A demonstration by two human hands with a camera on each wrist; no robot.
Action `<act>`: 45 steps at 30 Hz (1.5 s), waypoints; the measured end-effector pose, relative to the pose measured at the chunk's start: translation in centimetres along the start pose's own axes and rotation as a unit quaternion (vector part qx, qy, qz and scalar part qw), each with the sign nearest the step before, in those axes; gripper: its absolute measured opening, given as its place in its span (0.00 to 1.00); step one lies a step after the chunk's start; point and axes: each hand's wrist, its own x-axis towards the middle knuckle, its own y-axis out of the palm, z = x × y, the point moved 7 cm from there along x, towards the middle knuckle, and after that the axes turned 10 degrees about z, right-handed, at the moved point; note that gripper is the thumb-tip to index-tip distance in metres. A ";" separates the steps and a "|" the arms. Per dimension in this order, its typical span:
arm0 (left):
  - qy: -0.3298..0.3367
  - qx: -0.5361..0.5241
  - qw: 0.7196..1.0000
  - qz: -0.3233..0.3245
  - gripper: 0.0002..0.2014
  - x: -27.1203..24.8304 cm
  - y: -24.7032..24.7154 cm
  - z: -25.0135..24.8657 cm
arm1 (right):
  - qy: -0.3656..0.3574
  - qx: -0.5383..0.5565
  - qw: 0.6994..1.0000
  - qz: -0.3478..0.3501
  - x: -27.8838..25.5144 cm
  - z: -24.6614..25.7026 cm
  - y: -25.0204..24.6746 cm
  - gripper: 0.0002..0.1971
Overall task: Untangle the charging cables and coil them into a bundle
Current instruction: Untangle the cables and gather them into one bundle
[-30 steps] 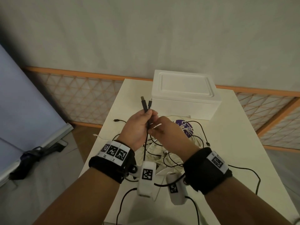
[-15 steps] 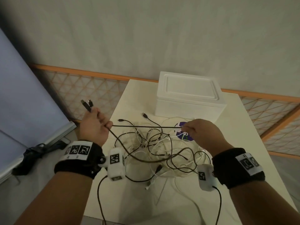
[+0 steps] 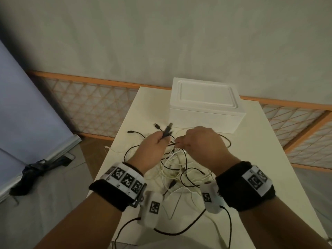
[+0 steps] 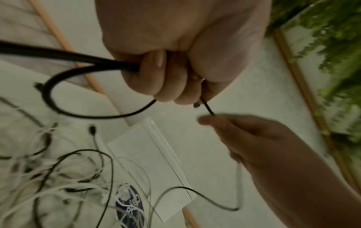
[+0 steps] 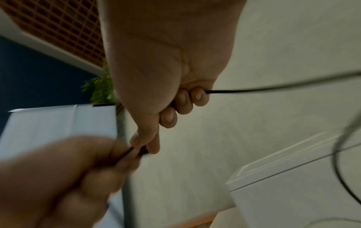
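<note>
A black charging cable (image 3: 167,131) is folded in my left hand (image 3: 158,141), which grips it in a fist; its two plugs stick up past the knuckles. In the left wrist view, loops of the black cable (image 4: 64,98) hang from that fist. My right hand (image 3: 179,142) is close beside it and pinches the same cable (image 5: 143,150) between thumb and forefinger. The strand then runs out past the curled fingers (image 5: 199,95). Below both hands a tangle of black and white cables (image 3: 179,169) lies on the white table (image 3: 260,159).
A white foam box (image 3: 206,108) stands at the back of the table, just beyond my hands. A round blue object (image 4: 129,205) lies under the cables. The table's left edge (image 3: 115,142) drops to the floor, where a dark strap (image 3: 36,168) lies.
Half a second ago my hands were wide apart with the black cable stretched between them. They have now come together over the tangle, and the left hand has moved right.
</note>
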 end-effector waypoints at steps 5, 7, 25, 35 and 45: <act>-0.076 -0.025 0.992 -0.102 0.13 -0.4 -5.3 5.8 | 0.161 0.022 0.986 0.031 -3.3 -8.6 -2.4 0.10; -0.095 0.080 0.987 -0.100 0.15 -0.5 -5.0 6.6 | 0.174 -0.040 0.984 0.027 -3.5 -8.7 -2.3 0.11; 0.026 0.259 0.962 -0.082 0.13 -0.9 3.3 -1.5 | -0.008 -0.133 0.990 0.048 -2.5 -1.2 1.3 0.08; -0.216 0.237 0.930 -0.181 0.17 -5.7 -4.3 10.0 | 0.165 -0.060 0.982 0.067 -9.7 -15.3 -0.9 0.20; -0.102 0.004 0.978 -0.182 0.15 -7.0 -0.5 5.7 | 0.230 -0.130 0.927 0.266 -12.3 -15.7 2.9 0.33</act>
